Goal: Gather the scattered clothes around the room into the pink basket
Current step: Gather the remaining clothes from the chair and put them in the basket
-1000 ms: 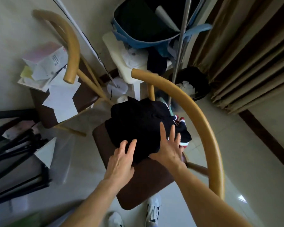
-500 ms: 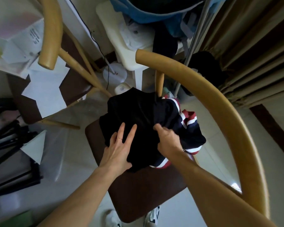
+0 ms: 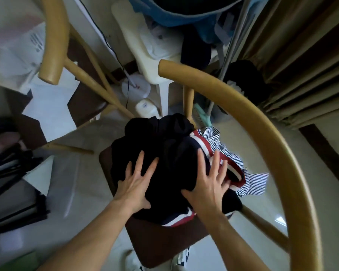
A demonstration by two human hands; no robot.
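My left hand and right hand flat, fingers spread, nothing clenched, on black garment. Pile sits on chair seat, directly under both palms. Striped shirt just right of right hand, nearer it. Pink basket possibly out of view.

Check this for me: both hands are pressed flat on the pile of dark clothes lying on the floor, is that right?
Not quite. The head view shows the left hand and right hand flat on the pile of dark clothes, but it lies on the brown chair seat, not the floor.
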